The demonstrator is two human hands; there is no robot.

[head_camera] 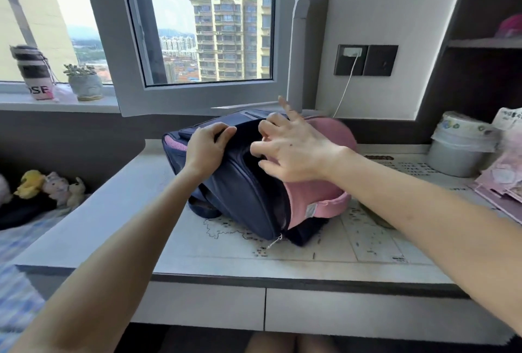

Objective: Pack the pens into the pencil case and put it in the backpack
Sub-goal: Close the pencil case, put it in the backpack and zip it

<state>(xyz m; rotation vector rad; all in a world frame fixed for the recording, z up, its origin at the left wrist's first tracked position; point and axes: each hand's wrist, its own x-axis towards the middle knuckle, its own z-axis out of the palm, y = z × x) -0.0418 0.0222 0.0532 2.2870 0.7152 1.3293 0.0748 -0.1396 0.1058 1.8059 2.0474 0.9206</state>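
Observation:
A navy and pink backpack (pixel 248 191) lies on the desk (pixel 113 211), its main opening gaping along the top between the navy shell and the pink back panel. My left hand (pixel 207 149) grips the navy flap at the top edge of that opening. My right hand (pixel 293 149) hovers over the gap with fingers spread and curled, its fingertips at the rim; nothing shows in it. A zip pull (pixel 275 242) dangles at the near end of the opening. No pencil case or pens are visible.
A white lamp post (pixel 299 50) stands behind the backpack, with a cable (pixel 346 90) running to a wall socket. At the right sit a white tub (pixel 457 146) and pink booklets (pixel 502 183). On the sill are a cup (pixel 35 73) and a potted plant (pixel 84 81). Plush toys (pixel 50 186) lie at left.

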